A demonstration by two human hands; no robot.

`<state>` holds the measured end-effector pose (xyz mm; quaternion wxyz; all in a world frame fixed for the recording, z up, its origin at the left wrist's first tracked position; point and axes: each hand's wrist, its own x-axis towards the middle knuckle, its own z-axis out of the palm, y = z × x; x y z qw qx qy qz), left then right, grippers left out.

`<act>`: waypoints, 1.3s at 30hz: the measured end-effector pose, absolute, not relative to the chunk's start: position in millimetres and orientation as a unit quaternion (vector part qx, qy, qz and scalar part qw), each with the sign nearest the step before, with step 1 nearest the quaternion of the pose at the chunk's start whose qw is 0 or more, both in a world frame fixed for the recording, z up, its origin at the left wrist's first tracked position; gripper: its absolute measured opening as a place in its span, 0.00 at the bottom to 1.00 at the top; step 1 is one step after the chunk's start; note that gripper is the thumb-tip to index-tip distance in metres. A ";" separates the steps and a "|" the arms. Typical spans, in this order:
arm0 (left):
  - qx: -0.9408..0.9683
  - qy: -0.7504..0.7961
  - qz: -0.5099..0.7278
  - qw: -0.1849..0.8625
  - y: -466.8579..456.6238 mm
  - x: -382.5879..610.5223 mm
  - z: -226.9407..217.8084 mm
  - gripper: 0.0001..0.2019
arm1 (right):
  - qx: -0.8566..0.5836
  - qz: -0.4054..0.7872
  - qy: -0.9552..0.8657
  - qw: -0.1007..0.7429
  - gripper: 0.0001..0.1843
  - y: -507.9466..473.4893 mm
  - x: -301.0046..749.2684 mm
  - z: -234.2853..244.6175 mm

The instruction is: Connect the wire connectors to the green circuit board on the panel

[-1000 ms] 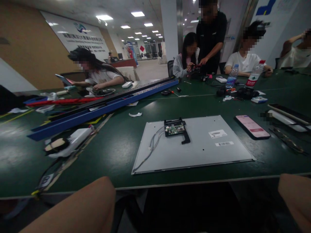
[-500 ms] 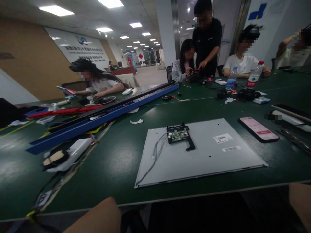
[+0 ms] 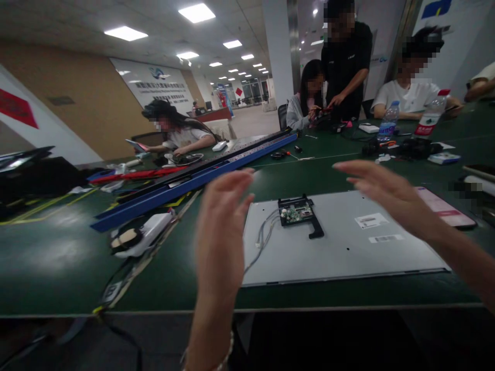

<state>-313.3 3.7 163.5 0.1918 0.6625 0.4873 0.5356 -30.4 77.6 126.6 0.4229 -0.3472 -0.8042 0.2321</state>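
Observation:
A grey flat panel lies on the green table in front of me, back side up. A small green circuit board in a black bracket sits near its far edge, with thin grey cables trailing to the left. My left hand is raised above the panel's left edge, fingers stretched out and holding nothing. My right hand hovers over the panel's right half, also open and empty. Neither hand touches the panel.
A long blue rail runs diagonally on the left, with a white device beside it. A phone with a pink screen lies right of the panel. Water bottles, cables and small tools sit further back, where several other people sit or stand.
Both my hands have risen from below the table edge into view above the panel, fingers spread. My view has shifted slightly to the left.

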 end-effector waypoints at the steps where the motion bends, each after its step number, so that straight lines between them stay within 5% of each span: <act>1: 0.685 0.492 0.495 0.208 13.2 -305.2 153.9 0.19 | -0.348 0.236 -0.820 0.388 0.24 86.3 -36.5 116.7; 8: 0.730 0.637 0.146 0.199 103.6 -305.6 74.2 0.45 | -0.340 0.249 -0.887 0.187 0.50 153.4 -72.3 30.8; 16: 0.719 0.505 0.228 0.420 135.3 -354.0 50.8 0.63 | -0.320 0.290 -0.892 0.136 0.66 196.2 -92.7 14.4; 39: 0.786 0.480 0.182 0.345 107.2 -302.5 39.6 0.63 | -0.341 0.273 -0.874 0.214 0.50 146.9 -17.9 -2.9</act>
